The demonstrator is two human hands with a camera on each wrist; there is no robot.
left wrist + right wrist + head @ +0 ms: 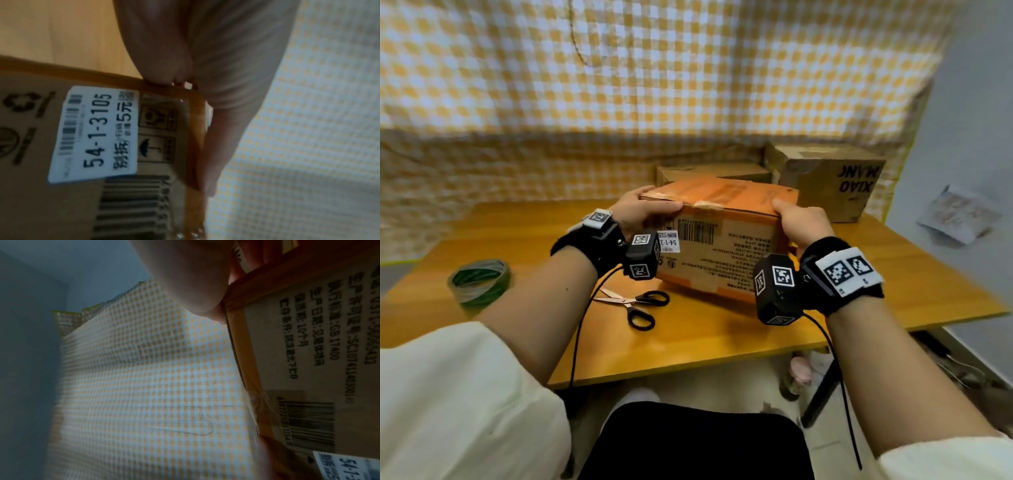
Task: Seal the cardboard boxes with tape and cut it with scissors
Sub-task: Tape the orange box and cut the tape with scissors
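Observation:
An orange and brown cardboard box point(722, 240) with a barcode and a white label stands on the wooden table point(722, 342). My left hand point(643, 209) grips its top left corner, thumb along the front edge. My right hand point(801, 222) grips the top right corner, thumb on the lid. In the left wrist view the box point(82, 146) shows its label, and the left hand point(216, 81) wraps the edge. In the right wrist view the box point(308, 353) fills the right side, with the right hand point(195, 280) on its corner. Black-handled scissors point(637, 303) lie open in front of the box. A green tape roll point(479, 282) sits at the left.
Two more brown boxes point(828, 178) point(709, 173) stand behind, against a yellow checked cloth point(619, 85). The table's front edge runs close to my lap. A paper sheet point(959, 214) hangs on the right wall.

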